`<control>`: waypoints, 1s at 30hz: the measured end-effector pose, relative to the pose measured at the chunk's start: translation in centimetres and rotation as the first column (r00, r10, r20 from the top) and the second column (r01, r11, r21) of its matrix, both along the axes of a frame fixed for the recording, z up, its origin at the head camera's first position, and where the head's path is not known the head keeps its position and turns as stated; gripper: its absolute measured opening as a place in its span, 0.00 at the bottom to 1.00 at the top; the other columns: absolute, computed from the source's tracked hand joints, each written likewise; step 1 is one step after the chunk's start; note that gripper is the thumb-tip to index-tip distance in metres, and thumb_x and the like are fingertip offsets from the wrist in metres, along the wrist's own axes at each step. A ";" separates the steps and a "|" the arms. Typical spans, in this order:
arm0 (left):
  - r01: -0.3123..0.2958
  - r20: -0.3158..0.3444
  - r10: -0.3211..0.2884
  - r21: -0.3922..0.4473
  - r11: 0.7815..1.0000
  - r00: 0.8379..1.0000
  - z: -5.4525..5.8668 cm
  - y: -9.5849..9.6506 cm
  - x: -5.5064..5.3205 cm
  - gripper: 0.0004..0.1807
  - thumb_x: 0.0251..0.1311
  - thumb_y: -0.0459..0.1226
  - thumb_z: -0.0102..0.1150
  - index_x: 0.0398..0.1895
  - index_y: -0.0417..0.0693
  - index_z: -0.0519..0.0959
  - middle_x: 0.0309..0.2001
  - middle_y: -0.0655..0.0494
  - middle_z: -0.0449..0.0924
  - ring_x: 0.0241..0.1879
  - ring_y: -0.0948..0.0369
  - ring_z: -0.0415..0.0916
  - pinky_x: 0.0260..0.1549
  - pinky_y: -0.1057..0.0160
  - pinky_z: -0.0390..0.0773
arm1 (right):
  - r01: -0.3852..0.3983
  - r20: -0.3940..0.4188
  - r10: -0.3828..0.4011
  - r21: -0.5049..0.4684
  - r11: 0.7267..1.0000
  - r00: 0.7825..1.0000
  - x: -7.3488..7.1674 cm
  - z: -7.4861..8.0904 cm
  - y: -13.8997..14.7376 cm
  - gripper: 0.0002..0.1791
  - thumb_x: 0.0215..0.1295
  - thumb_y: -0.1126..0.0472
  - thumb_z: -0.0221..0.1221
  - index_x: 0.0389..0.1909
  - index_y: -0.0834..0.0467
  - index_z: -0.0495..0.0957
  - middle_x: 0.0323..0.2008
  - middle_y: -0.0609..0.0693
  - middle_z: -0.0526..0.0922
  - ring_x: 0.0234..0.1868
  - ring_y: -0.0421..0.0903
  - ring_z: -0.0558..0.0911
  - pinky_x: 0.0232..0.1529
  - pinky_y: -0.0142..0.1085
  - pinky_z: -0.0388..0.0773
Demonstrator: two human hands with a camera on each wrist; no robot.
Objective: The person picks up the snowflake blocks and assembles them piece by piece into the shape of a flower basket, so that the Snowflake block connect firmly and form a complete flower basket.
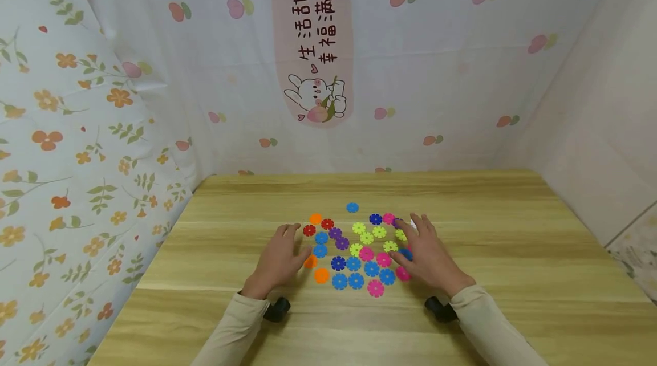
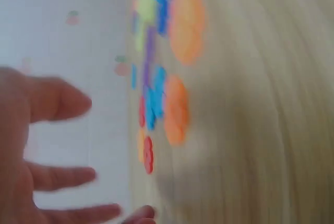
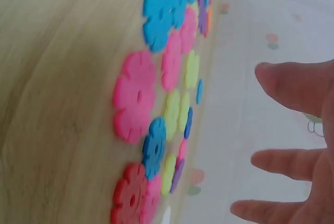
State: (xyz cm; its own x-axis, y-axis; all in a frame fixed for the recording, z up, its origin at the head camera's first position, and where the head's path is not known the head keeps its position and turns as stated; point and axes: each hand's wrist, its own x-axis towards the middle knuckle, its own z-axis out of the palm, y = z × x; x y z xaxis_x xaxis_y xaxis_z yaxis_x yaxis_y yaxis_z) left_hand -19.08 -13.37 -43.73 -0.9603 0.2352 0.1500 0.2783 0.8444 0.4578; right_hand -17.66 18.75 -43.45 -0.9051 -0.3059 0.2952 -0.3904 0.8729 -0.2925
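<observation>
Flat notched plastic discs shaped like snowflakes lie spread over the middle of the table. My left hand [image 1: 278, 257] hovers at the left side of the spread, fingers apart and nothing in them, near an orange disc [image 1: 321, 275] and a red disc [image 1: 309, 230]. Over the right side, my right hand [image 1: 429, 253] holds nothing; its fingers are spread above a pink disc [image 1: 403, 273] and a blue one. In the right wrist view, a pink disc [image 3: 134, 97] and a red disc [image 3: 128, 195] lie on the wood, apart from the fingers. The left wrist view is blurred.
The wood-grain table [image 1: 359, 332] reaches a printed cloth [image 1: 410, 81] at the back. A floral curtain [image 1: 92, 155] hangs on the left and a pale wall [image 1: 605, 98] stands on the right. A lone blue disc [image 1: 352, 207] lies farthest back.
</observation>
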 end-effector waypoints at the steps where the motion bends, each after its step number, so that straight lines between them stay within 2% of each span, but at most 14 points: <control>1: -0.009 0.025 0.008 0.069 0.998 1.000 0.0 -0.1 0.0 0.30 0.60 0.47 0.55 0.60 0.36 0.68 0.56 0.38 0.68 0.47 0.47 0.73 0.44 0.49 0.75 | -0.016 0.016 0.017 -0.025 1.000 1.000 0.1 0.0 -0.1 0.37 0.54 0.49 0.66 0.62 0.62 0.66 0.62 0.70 0.59 0.64 0.72 0.53 0.50 0.64 0.65; 3: -0.028 0.076 0.015 0.175 0.984 0.997 0.0 -0.3 0.0 0.26 0.60 0.44 0.54 0.56 0.36 0.71 0.50 0.41 0.73 0.42 0.51 0.74 0.42 0.51 0.75 | -0.035 0.041 0.037 -0.052 0.998 0.998 0.2 -0.1 -0.2 0.36 0.53 0.52 0.66 0.61 0.63 0.67 0.62 0.69 0.60 0.64 0.71 0.54 0.51 0.65 0.64; 5: -0.041 0.111 0.014 0.243 0.969 0.994 -0.1 -0.3 -0.1 0.22 0.59 0.43 0.54 0.52 0.36 0.74 0.45 0.44 0.76 0.38 0.54 0.75 0.39 0.53 0.76 | -0.044 0.048 0.046 -0.049 0.998 0.998 0.1 -0.1 -0.3 0.35 0.53 0.53 0.67 0.60 0.63 0.69 0.61 0.68 0.61 0.63 0.71 0.55 0.51 0.65 0.64; 7: -0.042 0.121 0.010 0.265 0.963 0.993 -0.1 -0.4 -0.1 0.19 0.59 0.42 0.55 0.48 0.37 0.77 0.40 0.48 0.78 0.37 0.56 0.76 0.38 0.55 0.76 | -0.054 0.043 0.055 -0.028 0.998 0.998 -0.1 -0.2 -0.4 0.32 0.52 0.54 0.68 0.57 0.63 0.71 0.60 0.67 0.64 0.61 0.69 0.59 0.51 0.63 0.66; 11: -0.039 0.143 0.001 0.266 0.963 0.990 -0.3 -0.5 -0.1 0.12 0.57 0.39 0.57 0.40 0.41 0.80 0.31 0.56 0.79 0.30 0.61 0.75 0.30 0.62 0.75 | -0.069 0.023 0.068 0.025 0.997 0.997 -0.8 -0.4 -0.7 0.25 0.52 0.57 0.68 0.50 0.62 0.77 0.51 0.61 0.73 0.51 0.60 0.67 0.45 0.52 0.74; 14: -0.015 0.192 -0.047 0.311 0.950 0.980 -0.4 -0.6 -0.1 0.08 0.55 0.35 0.60 0.37 0.41 0.81 0.28 0.56 0.79 0.25 0.62 0.74 0.23 0.64 0.74 | -0.080 0.024 0.079 0.050 0.996 0.997 -1.4 -0.7 -0.8 0.19 0.51 0.58 0.68 0.44 0.61 0.80 0.44 0.56 0.76 0.43 0.54 0.68 0.37 0.44 0.75; 17: -0.001 0.240 -0.089 0.352 0.936 0.967 -0.7 -0.7 -0.1 0.08 0.53 0.33 0.62 0.37 0.40 0.81 0.27 0.55 0.79 0.23 0.61 0.74 0.20 0.65 0.73 | -0.094 0.030 0.092 0.060 0.994 0.995 -2.0 -1.0 -1.0 0.16 0.50 0.59 0.69 0.40 0.60 0.82 0.40 0.53 0.78 0.40 0.51 0.68 0.35 0.40 0.74; 19: 0.005 0.244 -0.099 0.356 0.935 0.965 -0.9 -0.7 -0.1 0.09 0.50 0.31 0.65 0.36 0.40 0.81 0.26 0.55 0.78 0.23 0.61 0.74 0.20 0.65 0.73 | -0.104 0.033 0.102 0.070 0.992 0.994 -2.2 -1.1 -1.2 0.14 0.49 0.60 0.69 0.38 0.60 0.83 0.38 0.51 0.78 0.39 0.50 0.68 0.35 0.39 0.73; 22: 0.013 0.232 -0.092 0.322 0.947 0.968 -1.2 -0.7 -0.1 0.10 0.45 0.31 0.68 0.34 0.43 0.82 0.25 0.58 0.77 0.25 0.63 0.72 0.23 0.67 0.73 | -0.099 0.048 0.095 0.086 0.991 0.994 -2.5 -1.1 -1.3 0.13 0.47 0.61 0.70 0.35 0.60 0.83 0.36 0.51 0.78 0.38 0.49 0.68 0.36 0.39 0.74; 26: 0.051 0.184 -0.105 0.276 0.960 0.977 -1.4 -0.5 -0.1 0.11 0.42 0.30 0.70 0.32 0.44 0.83 0.25 0.60 0.76 0.26 0.63 0.71 0.26 0.67 0.73 | -0.079 0.084 0.072 0.079 0.994 0.994 -2.7 -0.9 -1.5 0.12 0.46 0.63 0.70 0.32 0.61 0.79 0.32 0.50 0.76 0.37 0.48 0.68 0.37 0.39 0.73; 30: 0.090 0.137 -0.126 0.243 0.966 0.983 -1.1 -0.2 -0.1 0.11 0.40 0.29 0.71 0.30 0.43 0.82 0.25 0.58 0.76 0.26 0.63 0.71 0.26 0.66 0.72 | -0.064 0.140 0.057 0.042 0.997 0.989 -2.8 -0.7 -1.7 0.15 0.45 0.66 0.70 0.32 0.59 0.74 0.31 0.48 0.74 0.37 0.48 0.70 0.37 0.40 0.74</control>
State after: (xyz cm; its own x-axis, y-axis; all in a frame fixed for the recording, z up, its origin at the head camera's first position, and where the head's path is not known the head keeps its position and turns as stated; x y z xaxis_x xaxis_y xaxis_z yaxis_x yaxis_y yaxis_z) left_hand -19.18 -13.58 -44.86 -0.9466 0.3146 0.0700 0.2754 0.6767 0.6828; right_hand -20.44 17.06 -44.11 -0.9158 -0.3716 0.1526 -0.4013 0.8629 -0.3071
